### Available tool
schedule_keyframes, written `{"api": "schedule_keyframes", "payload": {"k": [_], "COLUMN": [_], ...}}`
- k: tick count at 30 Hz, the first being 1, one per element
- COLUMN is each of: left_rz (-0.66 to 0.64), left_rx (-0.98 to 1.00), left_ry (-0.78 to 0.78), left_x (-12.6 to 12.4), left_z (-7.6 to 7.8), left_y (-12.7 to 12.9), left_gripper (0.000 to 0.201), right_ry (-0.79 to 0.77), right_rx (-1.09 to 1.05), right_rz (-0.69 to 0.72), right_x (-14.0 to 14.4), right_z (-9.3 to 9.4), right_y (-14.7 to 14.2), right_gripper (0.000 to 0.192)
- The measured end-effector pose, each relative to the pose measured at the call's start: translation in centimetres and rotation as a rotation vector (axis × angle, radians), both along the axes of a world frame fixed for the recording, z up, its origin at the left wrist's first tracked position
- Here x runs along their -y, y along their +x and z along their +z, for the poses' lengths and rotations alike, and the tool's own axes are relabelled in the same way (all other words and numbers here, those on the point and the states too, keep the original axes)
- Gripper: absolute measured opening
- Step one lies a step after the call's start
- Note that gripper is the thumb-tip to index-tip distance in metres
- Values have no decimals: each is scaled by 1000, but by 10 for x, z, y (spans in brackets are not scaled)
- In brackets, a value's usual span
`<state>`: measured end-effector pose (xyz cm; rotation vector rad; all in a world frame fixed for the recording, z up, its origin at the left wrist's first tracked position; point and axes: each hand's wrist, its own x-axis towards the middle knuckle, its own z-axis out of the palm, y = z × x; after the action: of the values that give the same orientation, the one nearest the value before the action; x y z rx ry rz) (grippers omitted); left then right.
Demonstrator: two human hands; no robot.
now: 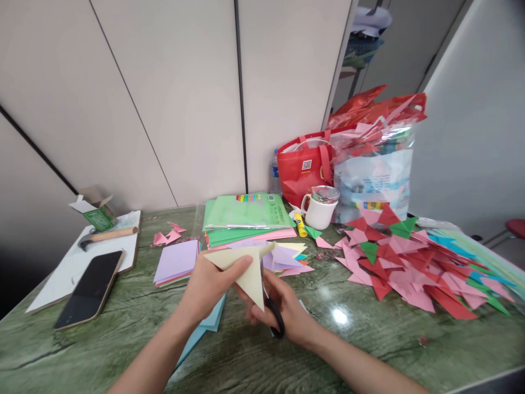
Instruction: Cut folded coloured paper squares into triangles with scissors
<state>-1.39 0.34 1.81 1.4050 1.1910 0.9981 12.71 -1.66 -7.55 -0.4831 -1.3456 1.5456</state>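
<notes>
1. Above the near middle of the green, wood-grained tabletop [139, 312], a folded, pale cream sheet of paper [251, 280] is held up between both hands, with one pointed corner hanging down toward the person.

2. The left hand [210, 284] grips this sheet: its thumb presses flat on the upper face, while the fingers are bent underneath, largely hidden by the paper.

3. The right hand [285, 309] is closed around a pair of black-handled metal scissors [278, 322], whose blades stand along the right edge of the sheet. How far the blades are parted, I cannot tell.

4. The step in hand looks to be cutting or trimming the folded paper, judging by the scissors lying against its edge.

5. The next move seems to call for a firm left thumb to keep the layers from slipping, and a straight line for the blades, well clear of the left fingertips.

6. Behind the hands lie a square stack of lilac paper [175, 261] and a loose pile of folded, many-coloured paper pieces [289, 258]; light-blue paper sheets [192, 345] lie below the left wrist.
</notes>
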Motion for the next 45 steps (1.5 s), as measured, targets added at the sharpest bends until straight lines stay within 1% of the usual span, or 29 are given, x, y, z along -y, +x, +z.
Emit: {"api": "schedule_keyframes", "payload": {"k": [4,8,14,18,22,28,33,38,45], "left_rz": [-14,-35,-59,-67,-82,-145,-151,-141,-184], "left_rx": [-44,-28,-56,-69,-81,-3,14,-15,26], "left_ry": [24,-6,-20,-39,-58,-117,-142,-120,-183], "left_x": [0,1,2,3,4,4,4,5,3], "left_z": [-6,-8,-12,-14,-12,-12,-14,-12,-12], "left_y": [-1,4,11,13,14,15,16,17,14], "left_gripper": [23,20,19,22,25,33,40,34,27], "right_ry": [68,106,104,77,55,13,13,-1,-2], "right_rx": [-3,13,67,81,100,64,53,39,75], "right_rz": [-106,-223,-319,-339,-370,-359,-375,-345,-380], "right_x": [-2,-4,-6,-6,-5,-6,-7,-7,-6], "right_z": [3,2,2,5,8,8,7,5,8], "right_y": [-1,-1,0,0,0,-1,-1,-1,0], "right_gripper": [42,38,18,14,16,18,18,19,24]}}
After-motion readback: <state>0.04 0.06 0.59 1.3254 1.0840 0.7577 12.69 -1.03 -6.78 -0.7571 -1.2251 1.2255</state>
